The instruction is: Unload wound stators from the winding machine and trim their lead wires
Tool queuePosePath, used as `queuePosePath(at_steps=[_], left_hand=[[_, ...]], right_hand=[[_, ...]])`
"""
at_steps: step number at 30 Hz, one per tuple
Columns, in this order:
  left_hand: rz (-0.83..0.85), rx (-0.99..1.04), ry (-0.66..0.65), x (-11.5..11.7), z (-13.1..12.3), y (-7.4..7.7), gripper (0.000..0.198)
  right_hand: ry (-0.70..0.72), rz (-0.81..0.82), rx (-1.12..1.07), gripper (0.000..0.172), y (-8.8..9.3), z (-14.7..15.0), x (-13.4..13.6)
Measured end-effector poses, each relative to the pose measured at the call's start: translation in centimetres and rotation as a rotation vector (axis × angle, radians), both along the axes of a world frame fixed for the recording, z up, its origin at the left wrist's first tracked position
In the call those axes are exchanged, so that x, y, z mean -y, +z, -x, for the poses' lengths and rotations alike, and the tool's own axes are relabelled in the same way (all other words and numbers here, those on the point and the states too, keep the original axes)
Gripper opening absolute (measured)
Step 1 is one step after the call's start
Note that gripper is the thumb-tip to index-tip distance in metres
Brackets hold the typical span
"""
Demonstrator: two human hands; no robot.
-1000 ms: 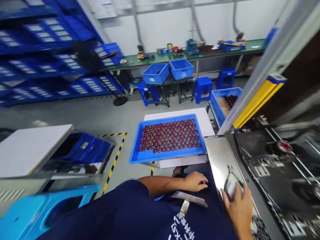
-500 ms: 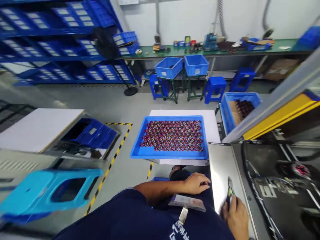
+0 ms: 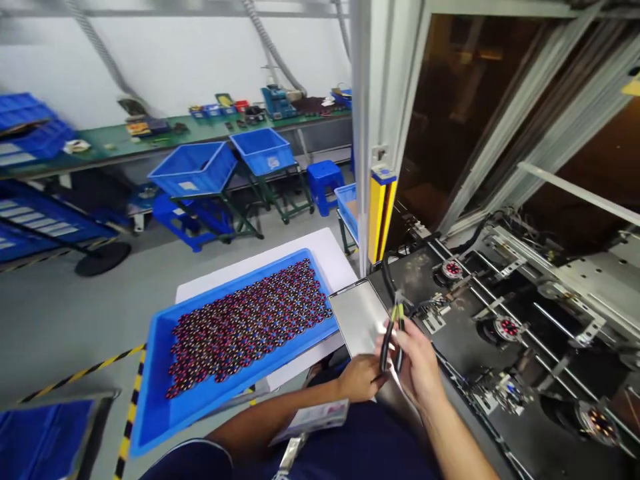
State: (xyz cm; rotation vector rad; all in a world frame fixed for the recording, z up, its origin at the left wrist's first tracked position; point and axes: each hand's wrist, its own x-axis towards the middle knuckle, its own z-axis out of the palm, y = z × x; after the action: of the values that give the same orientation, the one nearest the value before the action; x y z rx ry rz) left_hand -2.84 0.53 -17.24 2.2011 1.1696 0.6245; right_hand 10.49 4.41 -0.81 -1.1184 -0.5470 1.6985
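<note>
A pair of pliers [image 3: 387, 343] with black and yellow-green handles points away from me, its handles spread apart. My right hand [image 3: 417, 360] is closed around the handles from the right side. Close by on the left, my left hand [image 3: 361, 379] has its fingers curled near the lower end of the pliers' handles. A small dark thing shows at its fingertips, too unclear to name. Both hands are over the bare metal plate [image 3: 357, 317] at the machine's edge. Left of it, a blue tray [image 3: 150, 400] holds many round red-and-black parts [image 3: 250, 320].
On my right is a machine bed with rails [image 3: 480, 293] and round parts [image 3: 507, 328]. A frame post [image 3: 370, 87] with a yellow strip [image 3: 383, 213] rises ahead. Blue bins [image 3: 197, 175] on stands and a blue stool [image 3: 324, 183] stand before a green bench [image 3: 165, 143].
The view has turned to the right, toward the machine. My right hand has lifted the pliers from low over the metal plate, and my left hand has come close to them.
</note>
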Motion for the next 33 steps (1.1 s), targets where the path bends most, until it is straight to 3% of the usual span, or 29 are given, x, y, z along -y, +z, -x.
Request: queuePosePath(at_steps=[4, 7, 9, 15, 24, 33], left_hand=[[-0.054, -0.071, -0.032, -0.5, -1.5, -1.7, 0.028], [-0.093, -0.104, -0.025, -0.4, -1.3, -2.2, 0.028], [-0.112, -0.112, -0.026, -0.3, -1.0, -2.2, 0.027], [-0.139, -0.113, -0.028, -0.2, -0.7, -2.2, 0.028], [-0.148, -0.117, -0.053, -0.1, -0.3, -3.4, 0.026], [-0.149, -0.119, -0.066, -0.1, 0.0, -3.7, 0.026]], right_hand=[[-0.295, 0.037, -0.140, 0.038, 1.4, 1.8, -8.6], [-0.488, 0.117, -0.170, 0.039, 0.8, 2.1, -13.6], [-0.594, 0.162, -0.159, 0.039, -0.1, 1.9, -15.3], [-0.725, 0.196, -0.086, 0.034, -1.9, 1.4, -16.0], [-0.758, 0.236, -0.098, 0.034, -2.4, 1.2, -16.9], [-0.791, 0.250, -0.127, 0.032, -2.8, 1.1, -17.2]])
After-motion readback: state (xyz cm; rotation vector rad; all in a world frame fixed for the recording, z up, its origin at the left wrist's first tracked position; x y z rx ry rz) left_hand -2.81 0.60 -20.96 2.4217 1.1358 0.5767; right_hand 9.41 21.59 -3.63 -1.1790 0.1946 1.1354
